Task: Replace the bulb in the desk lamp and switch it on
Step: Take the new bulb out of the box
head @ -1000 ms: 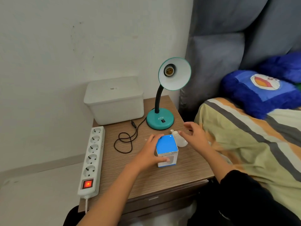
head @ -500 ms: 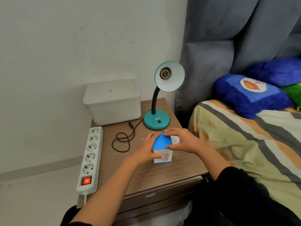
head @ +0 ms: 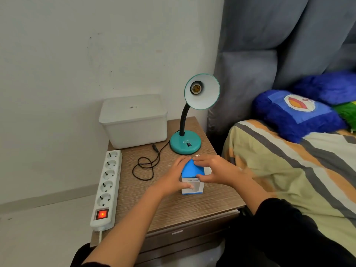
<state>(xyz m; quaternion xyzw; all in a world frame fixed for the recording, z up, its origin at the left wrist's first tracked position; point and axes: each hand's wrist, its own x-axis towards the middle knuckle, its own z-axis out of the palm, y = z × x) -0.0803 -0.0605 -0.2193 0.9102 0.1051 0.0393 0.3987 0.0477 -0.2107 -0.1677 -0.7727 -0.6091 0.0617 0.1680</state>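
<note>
A teal desk lamp point(head: 185, 143) stands at the back of the wooden nightstand point(head: 173, 209), its shade tilted up and its socket point(head: 196, 87) without a bulb. In front of it stands a small blue-and-white bulb box point(head: 192, 173). My left hand point(head: 173, 178) grips the box's left side, thumb on its front. My right hand point(head: 213, 169) holds the box's top right edge, fingers on the blue flap. A white bulb point(head: 207, 170) lies behind the box, mostly hidden by my right hand; its metal base point(head: 197, 155) peeks out above my fingers.
A white lidded plastic container point(head: 134, 120) sits at the back left. A white power strip point(head: 107, 187) with its red switch lit lies along the left edge. The lamp's black cord point(head: 146, 166) coils beside it. A bed with a striped blanket point(head: 289, 170) lies to the right.
My right hand has moved left from the loose bulb onto the box top and now grips it. My left hand has stayed on the box.
</note>
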